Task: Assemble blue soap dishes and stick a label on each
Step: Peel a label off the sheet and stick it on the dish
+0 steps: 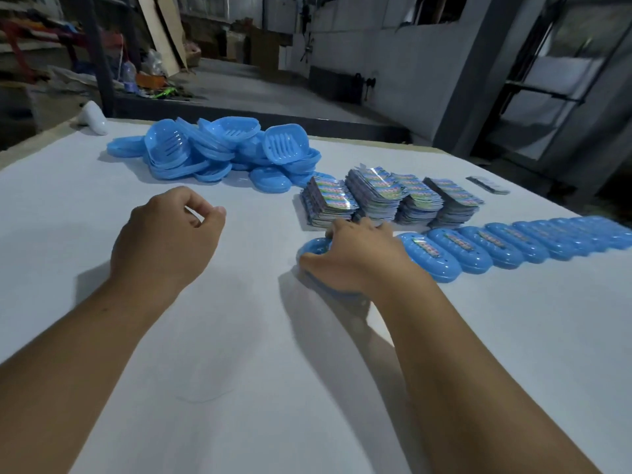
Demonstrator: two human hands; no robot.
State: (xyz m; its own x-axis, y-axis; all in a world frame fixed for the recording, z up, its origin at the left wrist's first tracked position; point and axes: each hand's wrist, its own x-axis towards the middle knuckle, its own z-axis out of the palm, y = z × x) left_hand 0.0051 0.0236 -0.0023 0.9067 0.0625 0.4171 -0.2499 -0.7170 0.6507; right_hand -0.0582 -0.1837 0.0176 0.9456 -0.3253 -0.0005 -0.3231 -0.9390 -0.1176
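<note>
Your table (239, 354), covered in white, filled most of the view, and everything else sat on it. At its far side lay the pile (212, 152) of loose blue dish parts, some tipped up so their slotted insides showed. To the right of the pile stood the label stacks (390, 198), four of them side by side, with a thin strip (487, 184) of labels further right. Nearer you than the stacks, the row (513, 244) of finished dishes ran off to the right, overlapping one another, each with a label on top.

Both your forearms reached forward over the table. Your right hand (355, 258) lay palm down at the left end of the row, just in front of the stacks, with its fingers and thumb curled round a dish (313, 248); only the dish's left end and near edge showed from under the hand. Whether that dish bore a label you could not tell.

Your left hand (167, 241) hovered above the table, in front of the pile and well apart from the dish, knuckles up, wrist slightly bent, its fingers curled in towards the thumb and grasping nothing you could see.
</note>
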